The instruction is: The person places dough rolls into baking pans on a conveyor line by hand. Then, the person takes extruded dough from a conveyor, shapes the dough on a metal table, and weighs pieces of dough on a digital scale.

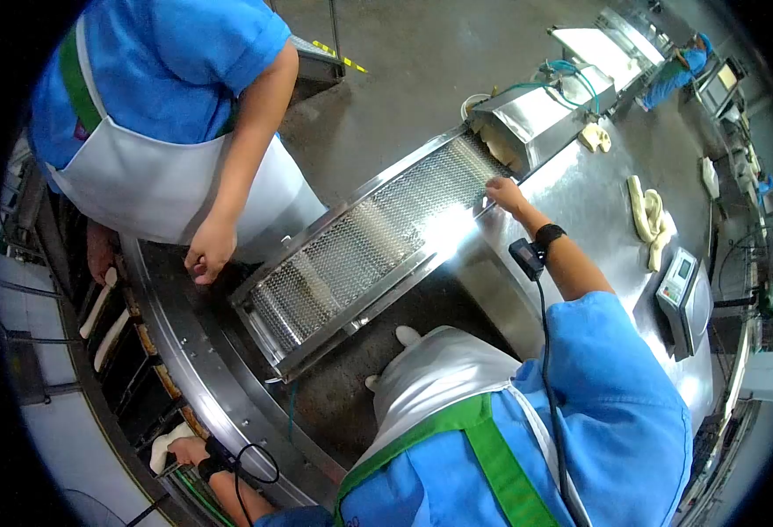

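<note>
At lower left, my left hand has its fingers on a pale dough piece lying over the dark trays; the fingertips are partly hidden. My right hand is closed at the near edge of the metal mesh conveyor, close to its upper end. Whatever its fingers hold, if anything, is too small to make out. A sheet of dough shows under the metal machine housing beside that hand. Two long dough strips lie in trays further up.
A co-worker's hand hangs by the conveyor's lower end; their other hand is near the trays. On the steel table lie dough strips, a small dough piece and a digital scale. A curved metal rim borders the trays.
</note>
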A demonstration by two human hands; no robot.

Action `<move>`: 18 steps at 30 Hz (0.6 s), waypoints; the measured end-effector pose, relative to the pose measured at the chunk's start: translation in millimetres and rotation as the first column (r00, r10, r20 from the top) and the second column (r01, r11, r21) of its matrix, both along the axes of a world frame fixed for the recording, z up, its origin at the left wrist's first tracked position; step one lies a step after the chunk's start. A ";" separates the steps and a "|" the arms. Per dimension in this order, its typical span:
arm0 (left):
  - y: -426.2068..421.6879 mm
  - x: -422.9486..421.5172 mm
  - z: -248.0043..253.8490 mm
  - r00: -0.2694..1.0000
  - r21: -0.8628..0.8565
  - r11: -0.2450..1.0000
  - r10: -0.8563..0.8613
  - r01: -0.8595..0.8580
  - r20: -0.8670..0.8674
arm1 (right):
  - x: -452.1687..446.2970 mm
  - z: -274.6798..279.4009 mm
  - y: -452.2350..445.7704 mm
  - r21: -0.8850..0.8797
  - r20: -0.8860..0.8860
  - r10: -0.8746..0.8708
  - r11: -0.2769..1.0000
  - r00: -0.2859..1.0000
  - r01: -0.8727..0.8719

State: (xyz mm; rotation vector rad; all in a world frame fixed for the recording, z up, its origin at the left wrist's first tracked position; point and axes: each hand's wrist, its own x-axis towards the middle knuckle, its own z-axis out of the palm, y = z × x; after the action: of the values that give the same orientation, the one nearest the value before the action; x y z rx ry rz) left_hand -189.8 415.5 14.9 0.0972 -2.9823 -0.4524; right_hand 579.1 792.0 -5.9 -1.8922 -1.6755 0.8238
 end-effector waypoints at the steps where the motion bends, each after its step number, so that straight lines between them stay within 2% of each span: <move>1: -1.9 1.1 -0.8 1.000 0.012 1.000 0.005 -0.005 -0.005 | 1.9 -0.7 4.3 -0.025 0.050 0.030 0.999 0.998 -0.029; 3: -3.6 2.5 -2.1 1.000 0.028 0.999 0.019 -0.019 -0.006 | 4.9 -2.0 9.9 -0.011 0.103 0.045 0.999 0.994 -0.044; 6: -5.2 3.5 -3.1 0.999 0.061 0.997 0.039 -0.038 -0.010 | 5.6 -0.1 15.3 -0.051 0.026 -0.026 0.998 0.999 0.027; 9: -9.6 2.8 -4.7 0.998 0.101 0.993 0.055 -0.054 -0.008 | 7.2 0.7 20.6 -0.133 0.196 -0.151 0.975 0.969 0.178; 11: -19.2 6.9 -3.9 0.996 0.143 0.986 0.086 -0.083 -0.011 | 4.6 -3.1 31.2 -0.205 0.134 -0.240 0.943 0.962 0.264; 13: -24.6 6.9 -3.6 0.994 0.195 0.975 0.107 -0.103 -0.012 | -1.5 9.2 25.2 -0.302 -0.148 -0.399 0.889 0.905 0.343; 14: -29.9 9.1 -2.7 0.991 0.223 0.967 0.132 -0.126 -0.012 | 0.4 -2.2 30.7 -0.157 -0.120 -0.225 0.966 0.967 0.205; 16: -36.2 12.3 -1.4 0.985 0.296 0.942 0.171 -0.159 -0.014 | -4.6 -13.6 36.5 -0.140 -0.274 -0.234 0.969 0.933 0.202; 17: -44.6 19.4 -2.6 0.978 0.354 0.916 0.207 -0.189 -0.015 | -27.2 7.5 25.9 -0.297 -0.437 -0.390 0.913 0.810 0.280; 18: -48.2 25.2 -4.2 0.973 0.407 0.890 0.230 -0.204 -0.016 | -30.7 -7.1 24.5 -0.282 -0.561 -0.338 0.936 0.755 0.210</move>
State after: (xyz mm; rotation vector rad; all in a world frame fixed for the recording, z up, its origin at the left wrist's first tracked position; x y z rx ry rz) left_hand -164.5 367.3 10.7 0.4414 -2.7228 -1.0117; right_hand 548.4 816.5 -13.0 -1.6828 -0.9190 1.3367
